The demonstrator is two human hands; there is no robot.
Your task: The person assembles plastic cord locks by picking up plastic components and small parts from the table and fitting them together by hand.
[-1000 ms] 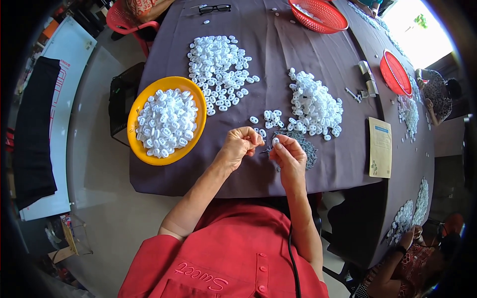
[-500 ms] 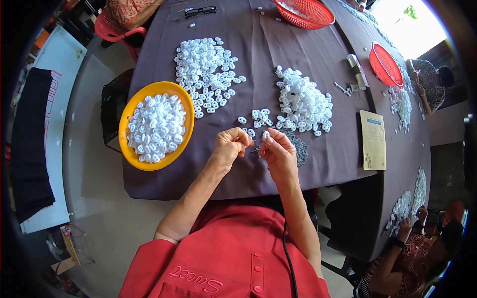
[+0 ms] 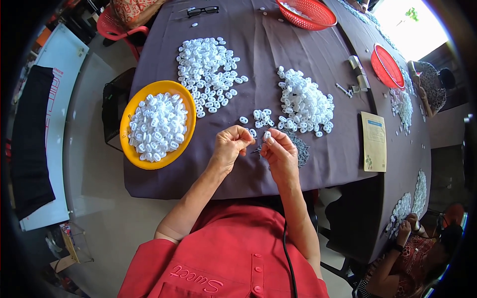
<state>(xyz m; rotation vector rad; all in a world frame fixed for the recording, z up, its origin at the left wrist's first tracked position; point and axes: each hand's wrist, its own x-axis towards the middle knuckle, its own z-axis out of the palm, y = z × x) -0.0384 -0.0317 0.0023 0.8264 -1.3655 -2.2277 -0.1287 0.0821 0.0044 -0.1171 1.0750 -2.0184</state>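
Between the thumb and fingers of my right hand (image 3: pixel 282 155) is a small white oval plastic piece (image 3: pixel 267 135). My left hand (image 3: pixel 230 147) is closed in a pinch just to the left; whatever its fingertips hold is too small to make out. A heap of small dark grey screw-like pieces (image 3: pixel 302 151) lies beside and partly behind my right hand. A few loose white pieces (image 3: pixel 262 117) with two holes each lie just beyond my hands. Past them rises a big heap of the same white pieces (image 3: pixel 306 102).
A yellow bowl (image 3: pixel 127 155) full of white pieces stands at the left, near another white heap (image 3: pixel 203 64). Red baskets (image 3: pixel 318 22), glasses (image 3: pixel 202 11) and a tan packet (image 3: pixel 373 144) lie farther out. A co-worker (image 3: pixel 402 258) handles white pieces at the lower right.
My hands hold nearly the same pose, with the white piece still in my right hand. The whole view has shifted slightly. The co-worker's hands at the lower right have moved closer together.
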